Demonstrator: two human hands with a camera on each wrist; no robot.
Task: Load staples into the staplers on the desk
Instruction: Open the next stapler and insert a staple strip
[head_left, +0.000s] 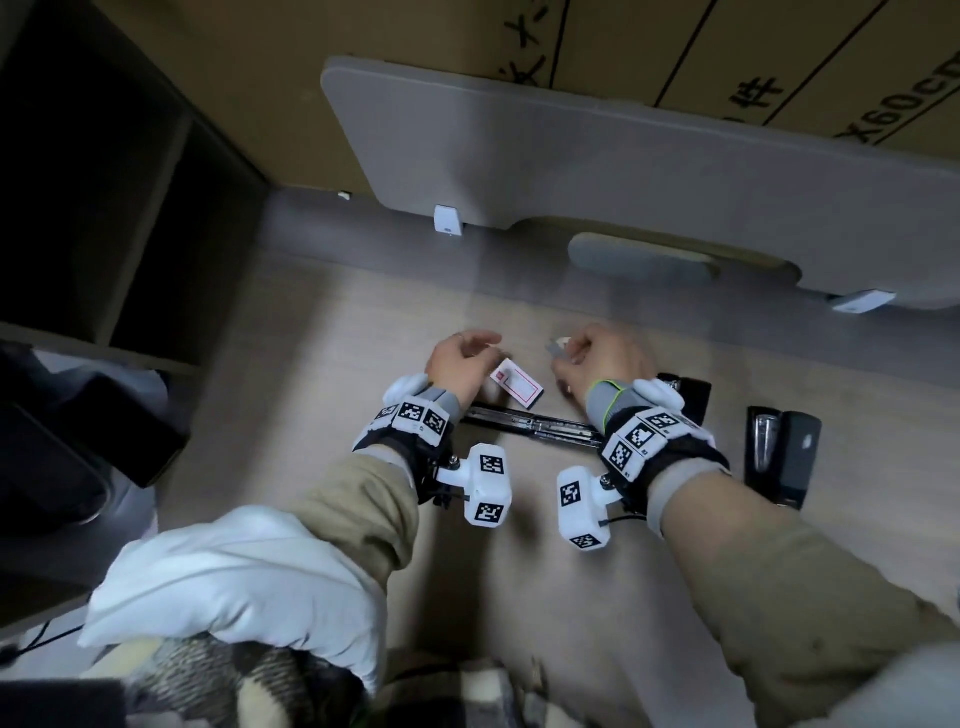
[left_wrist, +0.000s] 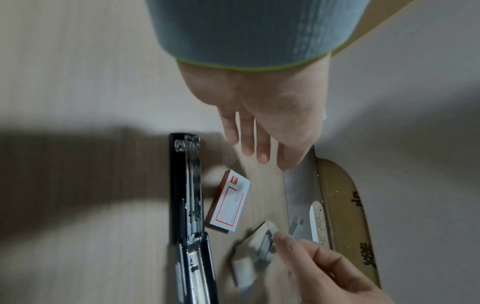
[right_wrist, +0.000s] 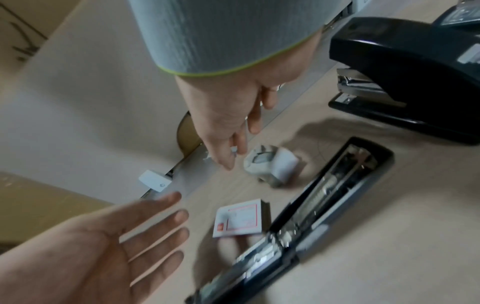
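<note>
A black stapler (head_left: 530, 423) lies swung open flat on the desk between my wrists, its metal channel (left_wrist: 193, 197) facing up. Beside it lies a white and red staple box (head_left: 517, 389). My left hand (head_left: 462, 358) hovers just left of the box with straight fingers (left_wrist: 259, 148) and holds nothing. My right hand (head_left: 597, 358) is right of the box. Its fingertips (left_wrist: 281, 237) pinch a small white tray of grey staples (right_wrist: 270, 164), which is blurred and sits just above the desk.
Two more black staplers (head_left: 685, 395) (head_left: 782, 452) stand on the desk to the right, the nearer one large in the right wrist view (right_wrist: 405, 72). A grey divider panel (head_left: 623, 171) runs along the desk's back edge. Dark shelving (head_left: 104, 208) is to the left.
</note>
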